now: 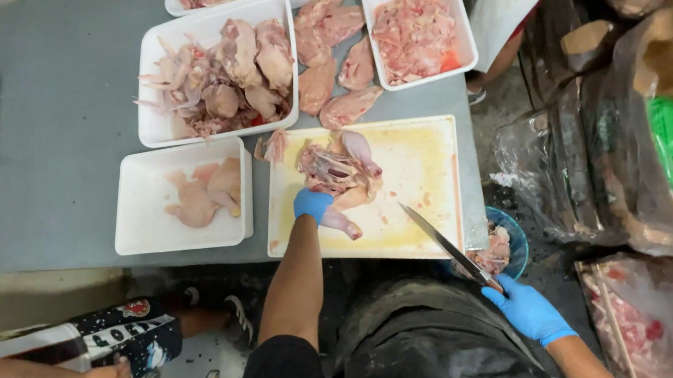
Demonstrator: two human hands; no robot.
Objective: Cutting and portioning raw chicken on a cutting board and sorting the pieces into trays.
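Left hand (313,204) gripping chicken carcass (339,169) on cutting board (421,168); right hand (527,310) clasping knife (449,246); probably slippery, soft; best held by leg.

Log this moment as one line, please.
left hand: grips chicken carcass on cutting board | right hand: holds knife, blade raised off board

Left hand (312,204) in a blue glove grips the chicken carcass (340,169) on the stained cutting board (421,168), right hand (527,310) holds the knife (445,243) angled over the board's near right corner, trays of chicken pieces (216,72) beyond the board.
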